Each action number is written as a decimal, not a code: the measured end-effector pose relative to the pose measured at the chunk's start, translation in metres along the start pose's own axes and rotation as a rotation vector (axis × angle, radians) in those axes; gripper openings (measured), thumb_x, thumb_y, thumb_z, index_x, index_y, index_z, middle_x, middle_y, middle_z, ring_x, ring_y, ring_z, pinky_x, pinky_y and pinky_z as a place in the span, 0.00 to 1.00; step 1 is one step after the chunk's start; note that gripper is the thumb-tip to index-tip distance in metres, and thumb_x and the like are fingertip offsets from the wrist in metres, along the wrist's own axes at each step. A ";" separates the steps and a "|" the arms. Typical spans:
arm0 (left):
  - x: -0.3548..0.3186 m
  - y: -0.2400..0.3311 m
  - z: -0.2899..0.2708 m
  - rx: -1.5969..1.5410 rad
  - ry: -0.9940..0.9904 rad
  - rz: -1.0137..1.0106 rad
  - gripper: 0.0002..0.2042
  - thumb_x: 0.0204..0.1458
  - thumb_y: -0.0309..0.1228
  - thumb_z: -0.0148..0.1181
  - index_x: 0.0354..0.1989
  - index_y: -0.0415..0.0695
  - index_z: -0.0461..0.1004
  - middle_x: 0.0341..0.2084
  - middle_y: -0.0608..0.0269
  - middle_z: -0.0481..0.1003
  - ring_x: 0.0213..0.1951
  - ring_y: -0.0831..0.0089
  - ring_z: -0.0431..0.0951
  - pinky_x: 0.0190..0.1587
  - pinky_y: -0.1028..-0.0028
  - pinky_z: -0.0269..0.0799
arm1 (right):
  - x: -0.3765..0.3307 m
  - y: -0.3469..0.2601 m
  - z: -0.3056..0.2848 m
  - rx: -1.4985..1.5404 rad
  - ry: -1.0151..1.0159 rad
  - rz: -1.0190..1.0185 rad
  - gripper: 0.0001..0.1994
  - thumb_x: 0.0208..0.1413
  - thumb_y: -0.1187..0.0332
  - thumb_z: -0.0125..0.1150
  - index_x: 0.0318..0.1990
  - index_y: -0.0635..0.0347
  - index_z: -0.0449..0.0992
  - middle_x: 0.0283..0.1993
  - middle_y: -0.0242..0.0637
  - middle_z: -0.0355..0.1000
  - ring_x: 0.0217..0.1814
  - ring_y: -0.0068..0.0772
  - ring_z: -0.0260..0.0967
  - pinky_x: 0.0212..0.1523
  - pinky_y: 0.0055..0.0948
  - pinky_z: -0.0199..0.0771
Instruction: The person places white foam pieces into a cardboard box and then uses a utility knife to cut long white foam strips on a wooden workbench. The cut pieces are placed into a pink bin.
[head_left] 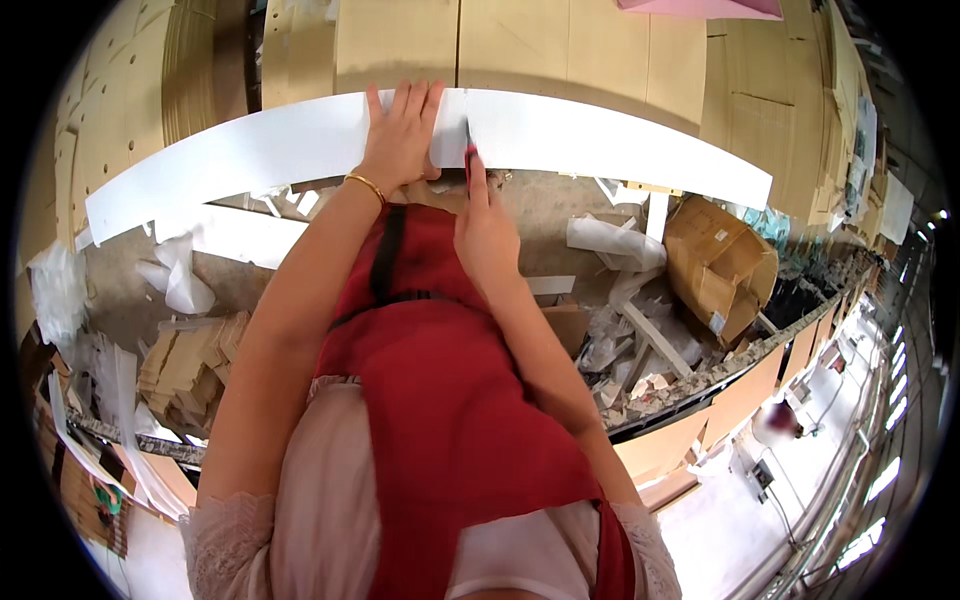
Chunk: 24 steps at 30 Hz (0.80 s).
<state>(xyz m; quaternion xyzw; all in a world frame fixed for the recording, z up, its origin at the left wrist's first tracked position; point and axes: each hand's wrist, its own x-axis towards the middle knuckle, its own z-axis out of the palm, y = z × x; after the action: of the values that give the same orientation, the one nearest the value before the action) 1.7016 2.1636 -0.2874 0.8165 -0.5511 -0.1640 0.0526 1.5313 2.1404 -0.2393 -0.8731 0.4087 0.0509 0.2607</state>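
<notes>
White long board (250,160) lies across the brown cardboard stack (560,50). On the board the left hand (400,135) presses flat, fingers spread. Just beside it, the right hand (485,225) grips a red cutter (469,160) touching the board.

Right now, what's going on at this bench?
A person in a red apron leans over a long white board lying across brown cardboard sheets. The left hand presses flat on the board, while the right hand holds a red-handled cutter upright at the board's near edge. White offcuts and a crumpled cardboard box litter the floor.
</notes>
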 end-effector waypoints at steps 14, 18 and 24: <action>0.004 -0.009 -0.027 0.026 -0.180 0.080 0.57 0.29 0.60 0.65 0.65 0.38 0.45 0.63 0.51 0.49 0.65 0.57 0.46 0.61 0.41 0.36 | 0.076 0.074 -0.045 0.135 0.234 0.194 0.41 0.46 0.71 0.65 0.66 0.52 0.47 0.40 0.41 0.66 0.39 0.40 0.70 0.36 0.37 0.72; 0.033 -0.078 -0.023 0.042 0.182 -0.394 0.52 0.40 0.70 0.47 0.62 0.34 0.52 0.59 0.44 0.59 0.59 0.52 0.61 0.61 0.56 0.53 | 0.085 0.089 -0.031 0.159 0.238 0.190 0.44 0.41 0.70 0.68 0.66 0.47 0.48 0.40 0.37 0.67 0.39 0.35 0.70 0.35 0.36 0.73; 0.046 -0.125 -0.017 -0.493 -0.134 -0.667 0.45 0.49 0.67 0.32 0.62 0.36 0.54 0.48 0.41 0.70 0.55 0.51 0.67 0.57 0.64 0.59 | 0.088 0.090 -0.031 0.215 0.232 0.179 0.45 0.39 0.70 0.70 0.65 0.46 0.48 0.40 0.36 0.67 0.39 0.33 0.70 0.35 0.35 0.73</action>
<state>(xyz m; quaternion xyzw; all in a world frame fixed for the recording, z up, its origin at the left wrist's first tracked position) 1.8332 2.1688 -0.3148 0.9006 -0.2031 -0.3518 0.1545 1.5193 2.0168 -0.2770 -0.8005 0.5150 -0.0711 0.2980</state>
